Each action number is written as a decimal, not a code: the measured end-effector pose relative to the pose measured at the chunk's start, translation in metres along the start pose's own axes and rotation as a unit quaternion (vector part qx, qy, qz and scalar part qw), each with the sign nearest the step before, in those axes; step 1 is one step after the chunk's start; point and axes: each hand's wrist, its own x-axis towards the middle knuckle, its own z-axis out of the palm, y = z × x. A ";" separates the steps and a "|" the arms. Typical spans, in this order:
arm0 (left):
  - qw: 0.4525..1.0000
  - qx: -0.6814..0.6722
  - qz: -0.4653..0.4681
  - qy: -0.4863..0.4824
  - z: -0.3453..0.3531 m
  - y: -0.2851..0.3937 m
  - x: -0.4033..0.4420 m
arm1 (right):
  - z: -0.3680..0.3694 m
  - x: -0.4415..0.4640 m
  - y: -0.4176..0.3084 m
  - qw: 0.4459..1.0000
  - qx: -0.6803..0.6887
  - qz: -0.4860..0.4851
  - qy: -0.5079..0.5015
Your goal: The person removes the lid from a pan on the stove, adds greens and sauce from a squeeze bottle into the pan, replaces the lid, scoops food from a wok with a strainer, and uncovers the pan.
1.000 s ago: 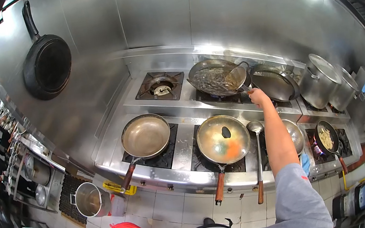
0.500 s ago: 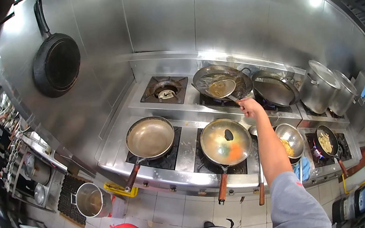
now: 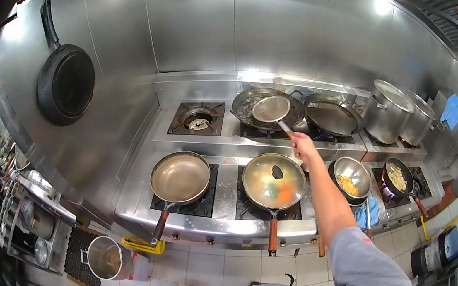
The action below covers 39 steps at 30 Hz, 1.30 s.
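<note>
My right hand point(image 3: 304, 146) is closed around the wooden handle of a round mesh strainer point(image 3: 271, 109). The strainer is over the wide dark wok point(image 3: 241, 105) on a back burner, and shiny dark liquid shows around the mesh. My left hand is out of view. Below and left of my right forearm, a lidded pan point(image 3: 258, 180) with orange and green food under its see-through lid sits on a front burner. Right of the forearm stands a metal colander-like bowl point(image 3: 354, 168) with yellow pieces inside, resting on a dark pan.
A wide frying pan point(image 3: 181, 177) sits front left. Behind stand another dark wok point(image 3: 331, 116) and tall lidded pots point(image 3: 385, 119). A black pan point(image 3: 395, 168) of pale slices is on the right burner. A steel pot point(image 3: 106, 262) stands low on the left. People work far left.
The strainer has come up off the wok's contents and its mesh now looks level, without the brownish liquid seen in it before. My right hand is a little closer to me. The view has shifted slightly.
</note>
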 end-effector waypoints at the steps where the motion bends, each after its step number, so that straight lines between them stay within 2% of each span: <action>1: 1.000 -0.003 0.000 -0.001 0.000 -0.003 -0.002 | -0.008 0.005 -0.004 0.998 -0.031 -0.036 0.028; 4: 1.000 -0.010 -0.006 0.001 -0.001 -0.008 -0.009 | -0.038 0.024 -0.018 0.974 -0.152 -0.135 0.101; 6: 1.000 -0.015 -0.015 0.003 -0.003 -0.016 -0.012 | -0.073 0.067 -0.012 0.920 -0.269 -0.223 0.176; 8: 0.999 -0.024 -0.025 0.002 -0.002 -0.031 -0.012 | -0.079 0.044 -0.039 0.842 -0.430 -0.206 0.252; 9: 0.999 -0.034 -0.030 0.003 -0.003 -0.039 -0.012 | -0.072 0.019 -0.058 0.853 -0.438 -0.148 0.243; 10: 0.998 -0.044 -0.035 0.003 -0.004 -0.050 -0.008 | -0.077 0.017 -0.060 0.821 -0.487 -0.159 0.250; 15: 0.999 -0.039 -0.027 -0.012 -0.003 -0.088 0.008 | -0.074 0.012 -0.057 0.818 -0.516 -0.118 0.226; 18: 1.000 -0.012 -0.016 -0.006 -0.005 -0.077 0.007 | -0.074 0.036 -0.028 0.832 -0.508 -0.159 0.160; 20: 1.000 -0.001 -0.010 -0.001 -0.007 -0.063 0.004 | -0.042 0.008 -0.035 0.891 -0.423 -0.083 0.145; 25: 1.000 0.006 0.010 0.003 -0.006 -0.026 -0.008 | -0.022 0.027 -0.002 0.928 -0.350 -0.084 0.097; 27: 1.000 0.010 0.016 0.005 -0.007 -0.014 -0.011 | -0.007 0.005 -0.008 0.971 -0.225 -0.044 0.069; 28: 1.000 0.009 0.018 0.004 -0.006 -0.010 -0.012 | -0.002 0.000 -0.009 0.971 -0.224 -0.045 0.069; 30: 1.000 0.014 0.018 0.004 -0.005 -0.004 -0.013 | 0.003 -0.008 -0.010 0.993 -0.108 -0.011 0.039; 34: 1.000 0.017 0.014 0.005 -0.005 0.002 -0.015 | 0.002 -0.012 -0.013 0.999 -0.041 -0.002 0.023; 39: 1.000 0.020 0.014 0.004 -0.002 0.005 -0.016 | -0.004 -0.013 -0.021 0.994 -0.087 -0.036 0.051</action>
